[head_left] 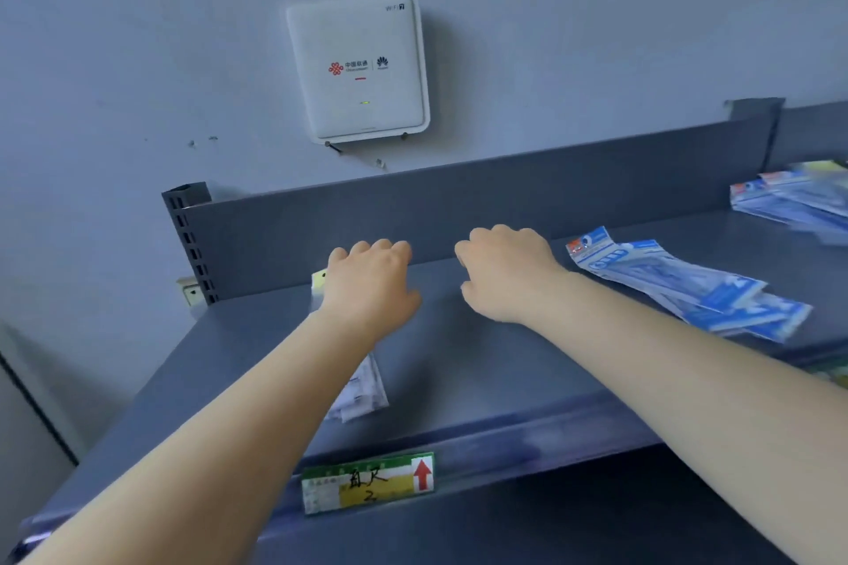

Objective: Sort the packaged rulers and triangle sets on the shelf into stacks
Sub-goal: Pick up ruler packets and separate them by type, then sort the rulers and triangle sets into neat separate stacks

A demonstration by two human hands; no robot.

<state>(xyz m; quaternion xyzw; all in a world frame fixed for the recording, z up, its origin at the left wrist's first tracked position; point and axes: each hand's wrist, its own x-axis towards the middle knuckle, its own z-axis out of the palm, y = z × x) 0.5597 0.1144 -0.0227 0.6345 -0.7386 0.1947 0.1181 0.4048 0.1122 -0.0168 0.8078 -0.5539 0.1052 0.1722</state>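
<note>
Both hands knuckles-up over the shelf (459, 381), left (369, 284) and right (504, 275), fingers curled under, grasp unclear.

The lone head camera looked forward and down, close over the grey shelf (482, 381), facing the far wall (137, 37)

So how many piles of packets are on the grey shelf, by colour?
Blue-and-white plastic packet piles: 2, one beside the right hand, one at the far right
Clear white packet pile under the left arm: 1
Total: 3 piles
</note>
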